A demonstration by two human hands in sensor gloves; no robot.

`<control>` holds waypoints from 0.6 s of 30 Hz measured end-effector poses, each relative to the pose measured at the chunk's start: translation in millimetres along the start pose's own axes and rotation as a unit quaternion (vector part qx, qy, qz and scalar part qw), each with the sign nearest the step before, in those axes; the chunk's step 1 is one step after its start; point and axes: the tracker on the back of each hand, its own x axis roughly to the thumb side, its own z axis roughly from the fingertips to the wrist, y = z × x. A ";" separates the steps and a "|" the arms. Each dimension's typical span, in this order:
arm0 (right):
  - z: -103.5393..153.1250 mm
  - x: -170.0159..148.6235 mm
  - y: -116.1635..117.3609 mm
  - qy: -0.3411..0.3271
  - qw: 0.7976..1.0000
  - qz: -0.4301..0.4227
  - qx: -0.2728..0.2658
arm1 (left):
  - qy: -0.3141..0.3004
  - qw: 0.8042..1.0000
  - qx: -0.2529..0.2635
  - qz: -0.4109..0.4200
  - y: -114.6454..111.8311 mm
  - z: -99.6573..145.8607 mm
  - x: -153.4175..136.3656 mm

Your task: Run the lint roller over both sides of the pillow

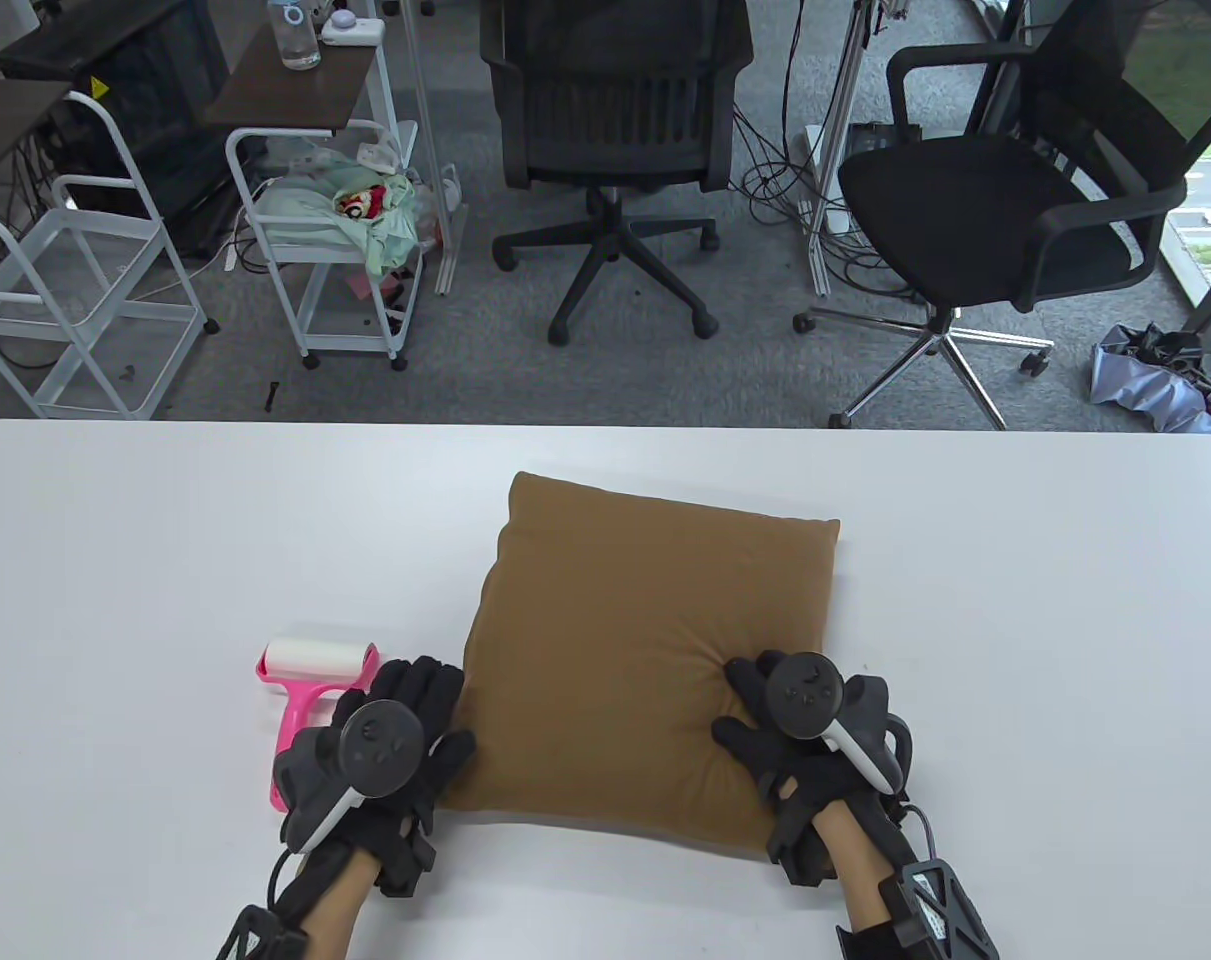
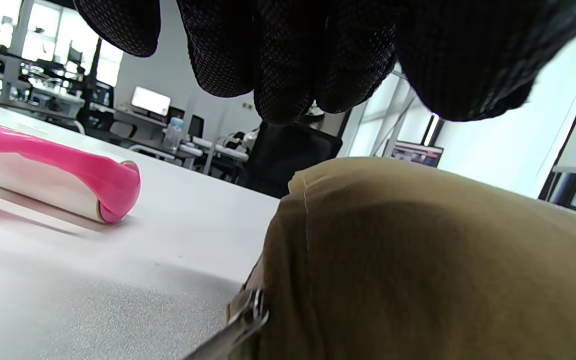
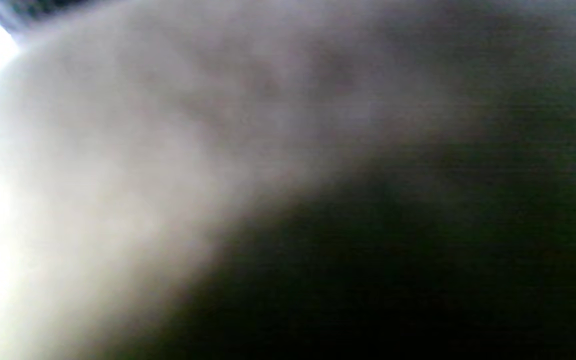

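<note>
The left hand (image 1: 380,750) hovers with loose fingers between the pink lint roller (image 1: 305,690) and the brown pillow's (image 1: 645,660) near corner, holding nothing. The right hand (image 1: 805,740) presses flat on the pillow. Next, I think: grab the roller's handle and keep the pillow pinned on the desk (image 1: 145,560).

My left hand (image 1: 375,755): black mesh sensor glove, dotted weave visible in left wrist view; black round tracker with white-grey stem on back. My right hand (image 1: 810,740): same glove, same tracker. Bare skin at both forearms; black strapped wrist units, black cable beside each. Right wrist view blurred, nothing legible.
</note>
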 end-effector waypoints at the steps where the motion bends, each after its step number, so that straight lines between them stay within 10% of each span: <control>1: 0.1 -0.1 -0.4 -0.001 1.000 0.001 -0.002 | 0.001 1.000 -0.001 -0.004 -1.1 -0.3 0.5; 11: 20.6 23.5 -24.5 -0.057 0.995 0.022 -0.082 | -0.005 1.000 -0.019 -0.013 -9.3 -2.4 2.7; 18: 44.7 77.2 -2.9 -0.160 0.983 0.084 -0.017 | -0.001 1.000 -0.025 -0.009 -9.2 -2.7 2.0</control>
